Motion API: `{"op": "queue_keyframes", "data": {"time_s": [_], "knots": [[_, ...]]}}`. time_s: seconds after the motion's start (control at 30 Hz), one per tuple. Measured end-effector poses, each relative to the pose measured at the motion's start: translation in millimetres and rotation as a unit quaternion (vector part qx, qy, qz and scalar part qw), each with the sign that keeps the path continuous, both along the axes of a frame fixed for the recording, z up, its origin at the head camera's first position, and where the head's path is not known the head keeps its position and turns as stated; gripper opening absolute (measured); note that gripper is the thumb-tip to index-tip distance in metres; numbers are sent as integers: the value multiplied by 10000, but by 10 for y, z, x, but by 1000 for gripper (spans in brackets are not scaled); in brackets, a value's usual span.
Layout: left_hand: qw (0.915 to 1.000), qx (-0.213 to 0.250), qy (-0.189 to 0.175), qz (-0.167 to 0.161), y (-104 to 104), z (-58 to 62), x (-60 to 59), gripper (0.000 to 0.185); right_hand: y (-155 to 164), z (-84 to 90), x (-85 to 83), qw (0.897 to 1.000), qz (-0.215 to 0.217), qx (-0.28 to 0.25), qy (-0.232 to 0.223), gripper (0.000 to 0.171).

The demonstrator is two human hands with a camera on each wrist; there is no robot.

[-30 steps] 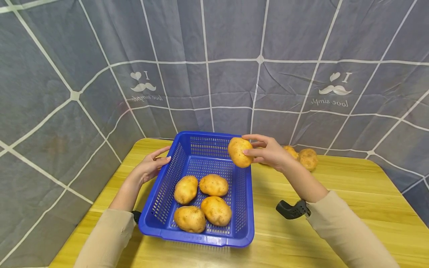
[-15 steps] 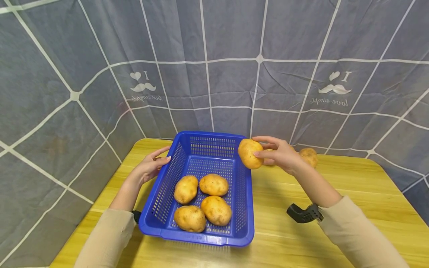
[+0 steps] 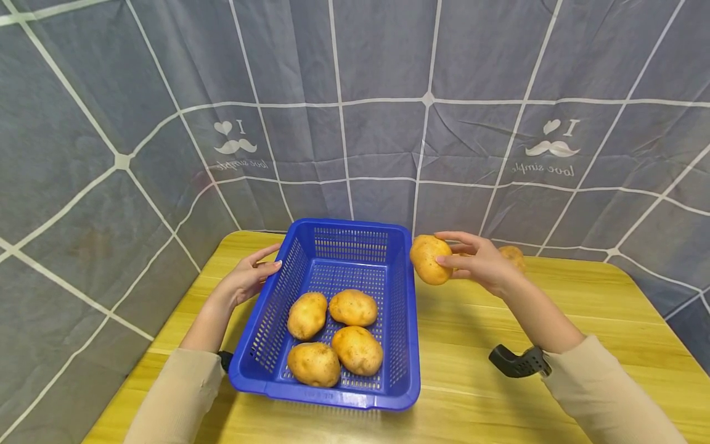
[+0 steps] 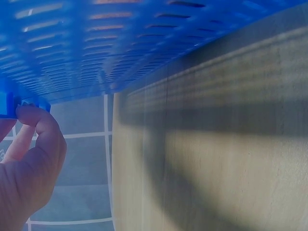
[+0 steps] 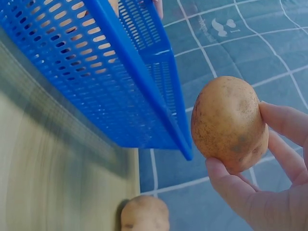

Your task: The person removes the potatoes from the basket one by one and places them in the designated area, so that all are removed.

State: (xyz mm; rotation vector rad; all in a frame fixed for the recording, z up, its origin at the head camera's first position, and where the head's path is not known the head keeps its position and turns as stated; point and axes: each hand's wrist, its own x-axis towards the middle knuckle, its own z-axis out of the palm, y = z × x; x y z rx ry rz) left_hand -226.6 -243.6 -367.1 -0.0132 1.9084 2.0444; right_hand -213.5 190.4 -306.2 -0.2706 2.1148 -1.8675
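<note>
In the head view, my right hand [image 3: 479,262] pinches a yellow-brown potato [image 3: 431,259] between thumb and fingers, just outside the right rim of a blue plastic basket [image 3: 414,333]. The right wrist view shows this potato [image 5: 230,122] held up, apart from the basket wall [image 5: 91,96]. My left hand [image 3: 246,277] grips the basket's left rim, with its fingers curled at the edge in the left wrist view. Several potatoes [image 3: 357,350] lie on the basket's slotted floor, towards the near end. Another potato [image 3: 511,256] rests on the table, partly hidden behind my right hand.
The basket is over the left part of a yellow wood-grain table [image 3: 582,345]. A grey curtain [image 3: 388,142] with white grid lines rises behind the table and along its left side. A black wrist device [image 3: 518,361] juts from the right sleeve.
My right hand has carried the potato rightwards and slightly nearer, from over the basket's right rim to just outside it. The left hand and the potatoes in the basket stay put.
</note>
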Motion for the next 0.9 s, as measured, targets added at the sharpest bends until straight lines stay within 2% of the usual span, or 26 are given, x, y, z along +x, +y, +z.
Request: {"op": "queue_keyframes", "data": {"time_s": [0.43,0.9], "knots": [[10000,30,-3,-36,-16,-8,-2,65,161,-82,52,9999,-59,111,-61,61],[10000,20,-55,-16,-10,3,-6,64,310,-287,78,9998,-184,116,-33,62]]}}
